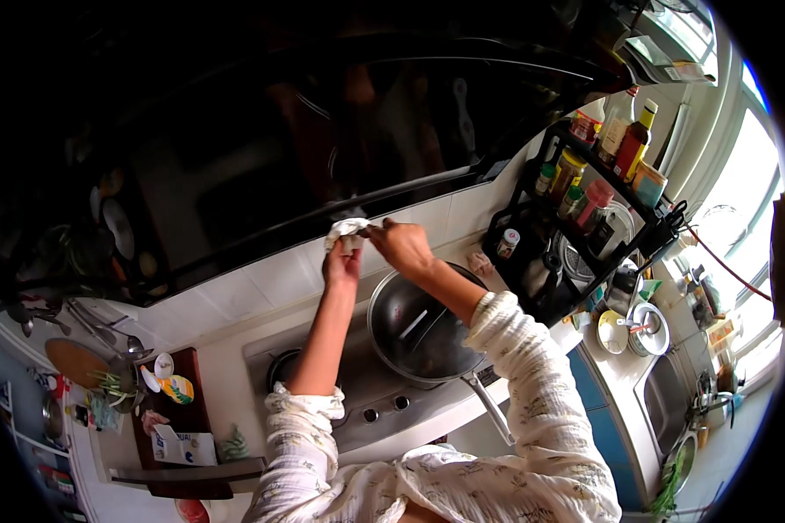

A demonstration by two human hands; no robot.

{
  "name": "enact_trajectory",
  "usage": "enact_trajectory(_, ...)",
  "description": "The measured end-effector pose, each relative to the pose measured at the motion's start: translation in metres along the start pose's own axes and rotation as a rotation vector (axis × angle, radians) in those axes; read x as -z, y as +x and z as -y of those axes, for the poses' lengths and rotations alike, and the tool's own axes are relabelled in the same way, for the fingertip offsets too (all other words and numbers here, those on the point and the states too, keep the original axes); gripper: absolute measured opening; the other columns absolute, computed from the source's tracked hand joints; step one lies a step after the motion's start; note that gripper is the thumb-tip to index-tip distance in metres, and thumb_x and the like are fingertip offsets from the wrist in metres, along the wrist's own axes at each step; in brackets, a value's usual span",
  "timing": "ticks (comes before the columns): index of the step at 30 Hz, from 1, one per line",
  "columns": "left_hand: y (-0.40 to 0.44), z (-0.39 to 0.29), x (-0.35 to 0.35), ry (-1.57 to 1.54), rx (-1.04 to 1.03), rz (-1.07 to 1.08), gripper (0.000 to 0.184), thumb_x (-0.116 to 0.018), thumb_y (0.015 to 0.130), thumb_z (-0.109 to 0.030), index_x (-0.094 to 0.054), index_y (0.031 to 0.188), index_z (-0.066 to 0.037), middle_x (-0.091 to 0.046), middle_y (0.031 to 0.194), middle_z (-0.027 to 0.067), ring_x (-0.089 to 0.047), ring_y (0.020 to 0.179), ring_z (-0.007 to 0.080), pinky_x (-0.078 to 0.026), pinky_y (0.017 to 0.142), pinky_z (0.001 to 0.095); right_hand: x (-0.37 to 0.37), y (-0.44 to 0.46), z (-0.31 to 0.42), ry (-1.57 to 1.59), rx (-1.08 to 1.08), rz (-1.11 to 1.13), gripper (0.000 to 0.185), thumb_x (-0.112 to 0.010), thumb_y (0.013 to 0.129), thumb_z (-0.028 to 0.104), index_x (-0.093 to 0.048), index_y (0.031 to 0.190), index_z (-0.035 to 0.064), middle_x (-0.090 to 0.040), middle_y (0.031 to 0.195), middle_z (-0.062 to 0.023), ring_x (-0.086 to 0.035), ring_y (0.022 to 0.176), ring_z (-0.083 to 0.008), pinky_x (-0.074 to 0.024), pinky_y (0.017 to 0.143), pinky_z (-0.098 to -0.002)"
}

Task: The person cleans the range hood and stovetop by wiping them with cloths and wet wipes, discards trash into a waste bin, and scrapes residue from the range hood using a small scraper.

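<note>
Both arms reach up over the stove to the lower edge of the dark range hood (410, 185). In my left hand (344, 261) is a crumpled white cloth (347, 230), held up close to the hood edge. My right hand (401, 247) is closed beside it, its fingertips at the cloth's right side; what it grips is too small to make out. Below my right forearm, a lidded pan (419, 327) sits on the steel stove (366, 427), its handle pointing toward me.
To the right stands a black rack (602, 157) with bottles and jars. Beyond it are stacked bowls (645, 331) and a sink (667, 405). At the left, a brown board (196, 405) carries packets, with ladles and a round wooden board (77, 362) nearby.
</note>
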State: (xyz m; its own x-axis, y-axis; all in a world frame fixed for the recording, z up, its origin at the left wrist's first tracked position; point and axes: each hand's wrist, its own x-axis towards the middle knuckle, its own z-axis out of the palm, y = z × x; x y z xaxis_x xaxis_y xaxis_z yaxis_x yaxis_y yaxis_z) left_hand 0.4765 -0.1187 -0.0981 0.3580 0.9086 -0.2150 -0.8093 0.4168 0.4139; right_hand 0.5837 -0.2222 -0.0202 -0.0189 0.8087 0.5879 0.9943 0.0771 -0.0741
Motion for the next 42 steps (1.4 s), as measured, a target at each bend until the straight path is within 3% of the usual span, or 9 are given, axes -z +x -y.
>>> enact_trajectory(10,-0.046,-0.094,0.058,0.036,-0.065,0.069,0.027,-0.045,0.093,-0.017,-0.048,0.119,-0.008,-0.055,0.117,0.0080,-0.054,0.108,0.0224,-0.048,0.091,0.0376,-0.004,0.001,0.079,0.228,0.096,-0.085,0.021,-0.056,0.085,0.024,-0.064,0.101,0.0146,-0.060,0.078,-0.0122,-0.058,0.063,-0.0310,-0.0465,0.054,-0.0392)
enact_trajectory(13,-0.074,-0.105,0.055,0.055,-0.062,0.098,0.026,-0.042,0.094,-0.016,-0.047,0.119,-0.008,-0.055,0.116,0.0071,-0.055,0.106,0.0204,-0.049,0.089,0.0358,0.045,-0.022,0.085,0.507,-0.019,-0.100,0.026,-0.061,0.081,0.015,-0.064,0.107,0.0124,-0.062,0.085,-0.0091,-0.059,0.069,-0.0296,-0.0487,0.059,-0.0356)
enact_trajectory(16,-0.106,-0.101,0.049,0.027,0.001,0.174,0.026,-0.042,0.094,-0.016,-0.046,0.119,-0.008,-0.055,0.116,0.0072,-0.055,0.106,0.0210,-0.049,0.089,0.0370,0.052,-0.043,0.083,1.019,-0.372,-0.106,0.028,-0.065,0.083,0.015,-0.061,0.103,-0.0036,-0.065,0.083,-0.0060,-0.058,0.067,-0.0112,-0.0458,0.063,-0.0255)
enact_trajectory(22,-0.150,-0.062,0.041,-0.063,0.174,0.366,0.026,-0.042,0.093,-0.015,-0.050,0.117,-0.006,-0.056,0.118,0.0077,-0.053,0.110,0.0229,-0.045,0.096,0.0405,0.039,-0.057,0.064,1.312,-0.621,-0.040,0.034,-0.070,0.079,0.022,-0.062,0.100,-0.0031,-0.059,0.078,0.0007,-0.050,0.071,-0.0066,-0.0389,0.062,-0.0200)
enact_trajectory(26,-0.162,-0.043,0.036,0.060,0.246,0.449,0.033,-0.050,0.090,-0.016,-0.048,0.121,-0.008,-0.054,0.120,0.0067,-0.052,0.112,0.0220,-0.042,0.098,0.0419,0.039,-0.067,0.050,1.593,-0.694,0.094,0.017,-0.068,0.081,0.017,-0.062,0.088,0.0034,-0.051,0.066,0.0048,-0.038,0.052,-0.0028,-0.0276,0.046,-0.0190)
enact_trajectory(29,-0.161,-0.041,0.031,0.188,0.288,0.518,0.045,-0.062,0.084,-0.021,-0.046,0.125,-0.013,-0.053,0.121,0.0053,-0.053,0.110,0.0201,-0.043,0.096,0.0407,0.046,-0.065,0.034,1.583,-0.675,0.069,0.009,-0.064,0.081,0.011,-0.060,0.086,0.0053,-0.048,0.063,0.0060,-0.034,0.049,-0.0020,-0.0241,0.043,-0.0189)
enact_trajectory(34,-0.143,-0.024,0.010,0.474,0.214,0.542,0.044,-0.063,0.084,-0.017,-0.046,0.124,-0.007,-0.053,0.119,0.0079,-0.053,0.109,0.0236,-0.044,0.092,0.0428,0.065,-0.056,-0.002,1.496,-0.621,0.076,0.005,-0.061,0.081,0.008,-0.060,0.085,0.0053,-0.051,0.067,0.0054,-0.036,0.051,-0.0015,-0.0246,0.045,-0.0179)
enact_trajectory(38,-0.119,0.022,-0.033,0.530,0.169,0.470,0.041,-0.062,0.083,-0.011,-0.048,0.120,-0.001,-0.056,0.112,0.0112,-0.057,0.102,0.0239,-0.048,0.086,0.0397,0.078,-0.048,-0.025,1.261,-0.554,0.051,0.012,-0.063,0.082,0.009,-0.060,0.091,0.0016,-0.056,0.074,0.0012,-0.047,0.060,-0.0047,-0.0373,0.052,-0.0207)
enact_trajectory(42,-0.078,0.060,-0.061,0.375,0.071,0.414,0.038,-0.060,0.083,-0.008,-0.049,0.119,0.000,-0.058,0.109,0.0112,-0.059,0.097,0.0243,-0.049,0.084,0.0386,0.083,-0.061,-0.066,0.861,-0.480,-0.354,0.021,-0.061,0.085,0.011,-0.059,0.104,0.0021,-0.055,0.076,-0.0015,-0.044,0.059,-0.0066,-0.0376,0.052,-0.0219)
